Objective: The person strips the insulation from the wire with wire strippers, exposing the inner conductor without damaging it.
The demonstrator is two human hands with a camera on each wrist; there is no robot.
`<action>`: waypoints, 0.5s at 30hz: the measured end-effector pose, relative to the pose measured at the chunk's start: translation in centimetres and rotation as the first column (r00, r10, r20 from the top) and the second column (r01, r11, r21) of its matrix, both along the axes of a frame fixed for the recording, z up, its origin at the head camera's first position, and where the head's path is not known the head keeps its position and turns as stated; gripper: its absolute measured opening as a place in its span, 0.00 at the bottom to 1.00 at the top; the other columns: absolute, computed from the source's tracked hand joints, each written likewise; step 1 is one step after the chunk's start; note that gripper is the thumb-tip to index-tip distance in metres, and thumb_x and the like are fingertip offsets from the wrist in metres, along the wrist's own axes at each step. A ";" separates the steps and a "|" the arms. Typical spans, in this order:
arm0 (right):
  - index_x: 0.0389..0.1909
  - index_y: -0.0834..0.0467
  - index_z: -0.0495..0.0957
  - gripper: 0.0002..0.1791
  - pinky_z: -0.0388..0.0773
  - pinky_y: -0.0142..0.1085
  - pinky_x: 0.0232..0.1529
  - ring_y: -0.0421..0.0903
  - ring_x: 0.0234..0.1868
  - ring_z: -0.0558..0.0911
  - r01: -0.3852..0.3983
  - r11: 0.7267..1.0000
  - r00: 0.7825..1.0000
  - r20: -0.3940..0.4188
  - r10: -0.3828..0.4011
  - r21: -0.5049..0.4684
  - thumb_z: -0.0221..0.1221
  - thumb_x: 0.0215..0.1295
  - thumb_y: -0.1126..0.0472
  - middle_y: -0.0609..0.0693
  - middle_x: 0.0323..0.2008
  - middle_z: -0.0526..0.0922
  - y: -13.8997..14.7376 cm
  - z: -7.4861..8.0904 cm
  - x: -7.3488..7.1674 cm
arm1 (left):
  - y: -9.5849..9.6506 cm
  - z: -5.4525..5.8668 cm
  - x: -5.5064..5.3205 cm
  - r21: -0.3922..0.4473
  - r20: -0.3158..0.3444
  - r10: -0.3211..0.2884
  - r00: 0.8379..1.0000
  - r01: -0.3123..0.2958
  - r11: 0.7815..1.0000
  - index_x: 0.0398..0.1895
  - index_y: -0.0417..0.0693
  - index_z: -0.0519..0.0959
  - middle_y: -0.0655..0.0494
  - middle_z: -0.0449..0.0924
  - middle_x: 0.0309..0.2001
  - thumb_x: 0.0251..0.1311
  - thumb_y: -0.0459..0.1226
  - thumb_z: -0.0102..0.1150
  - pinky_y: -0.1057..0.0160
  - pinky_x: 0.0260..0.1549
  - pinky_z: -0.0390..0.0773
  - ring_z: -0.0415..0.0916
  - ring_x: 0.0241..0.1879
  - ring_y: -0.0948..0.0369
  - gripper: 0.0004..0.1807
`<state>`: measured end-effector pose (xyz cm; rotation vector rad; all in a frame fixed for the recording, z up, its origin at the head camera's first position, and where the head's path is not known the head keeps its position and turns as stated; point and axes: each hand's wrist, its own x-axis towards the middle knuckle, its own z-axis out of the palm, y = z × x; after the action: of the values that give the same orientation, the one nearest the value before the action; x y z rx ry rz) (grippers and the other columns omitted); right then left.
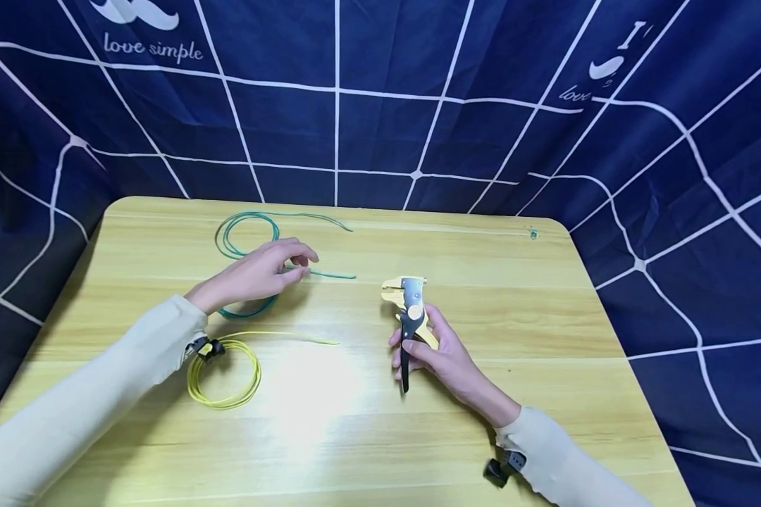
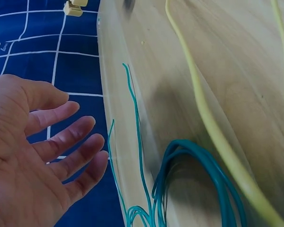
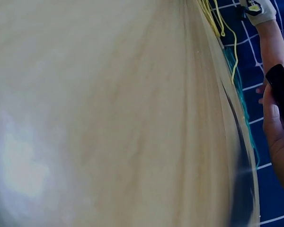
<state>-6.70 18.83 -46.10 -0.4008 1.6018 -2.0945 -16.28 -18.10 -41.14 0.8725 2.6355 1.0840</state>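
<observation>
My left hand [image 1: 263, 271] hovers over the teal-green wire coil [image 2: 225, 189], its fingers loosely bent and apart. In the left wrist view its palm faces the camera with nothing in it. Two green wire ends point to the right; one passes by the fingertips in the head view. With my right hand [image 1: 447, 359] I grip a wire stripper [image 1: 412, 296] by its black and pale yellow handles. Its jaws are up and face left, toward the green wire. In the right wrist view only its black handle [image 3: 280, 90] shows at the edge.
A yellow wire coil [image 1: 228, 403] lies in front of the green one, near my left wrist, with its end reaching right. Small green scraps [image 1: 533, 233] lie at the table's back right corner. Dark blue curtain [image 1: 380, 127] with white lines surrounds the wooden table [image 1: 533, 338].
</observation>
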 end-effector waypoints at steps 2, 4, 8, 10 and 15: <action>0.78 0.64 0.54 0.33 0.89 0.55 0.39 0.54 0.38 0.89 0.001 1.000 1.000 -0.002 -0.001 -0.001 0.54 0.79 0.75 0.71 0.51 0.80 0.0 0.0 -0.1 | 0.0 -0.1 -0.2 -0.002 0.012 0.005 1.000 -0.005 1.000 0.63 0.34 0.82 0.47 0.85 0.52 0.79 0.31 0.58 0.45 0.54 0.81 0.81 0.54 0.50 0.15; 0.79 0.63 0.54 0.33 0.89 0.56 0.39 0.54 0.38 0.89 -0.001 1.000 1.000 -0.002 0.001 -0.002 0.54 0.79 0.75 0.71 0.51 0.80 -0.1 0.0 -0.2 | -0.1 -0.2 -0.4 -0.006 0.018 0.002 1.000 -0.002 1.000 0.63 0.33 0.82 0.43 0.84 0.54 0.80 0.32 0.58 0.43 0.56 0.80 0.81 0.56 0.48 0.16; 0.79 0.63 0.54 0.33 0.89 0.57 0.39 0.55 0.38 0.89 0.001 1.000 1.000 0.002 -0.001 -0.003 0.54 0.79 0.75 0.72 0.51 0.80 -0.2 0.0 -0.2 | -0.1 -0.7 -0.9 -0.017 0.017 -0.006 1.000 0.006 1.000 0.63 0.33 0.82 0.39 0.82 0.57 0.78 0.31 0.61 0.41 0.58 0.80 0.80 0.58 0.44 0.16; 0.78 0.63 0.54 0.33 0.89 0.57 0.39 0.55 0.38 0.89 0.004 1.000 1.000 0.005 -0.004 -0.001 0.54 0.79 0.75 0.70 0.51 0.81 -0.2 0.0 -0.2 | 0.0 -1.0 -1.1 -0.016 0.021 -0.010 1.000 0.011 1.000 0.63 0.33 0.83 0.39 0.82 0.56 0.77 0.30 0.62 0.41 0.58 0.80 0.80 0.57 0.44 0.16; 0.78 0.63 0.53 0.33 0.89 0.56 0.39 0.54 0.38 0.88 -0.005 1.000 1.000 -0.001 0.005 0.005 0.54 0.79 0.75 0.67 0.50 0.81 -0.3 0.0 -0.4 | 0.4 -1.6 -1.5 -0.013 0.016 -0.014 1.000 0.014 1.000 0.57 0.32 0.82 0.41 0.82 0.52 0.75 0.29 0.63 0.43 0.60 0.78 0.80 0.56 0.44 0.12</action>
<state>-7.07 18.52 -46.14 -0.4044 1.6043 -2.0868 -17.79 -17.74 -42.70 0.8749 2.6169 1.0649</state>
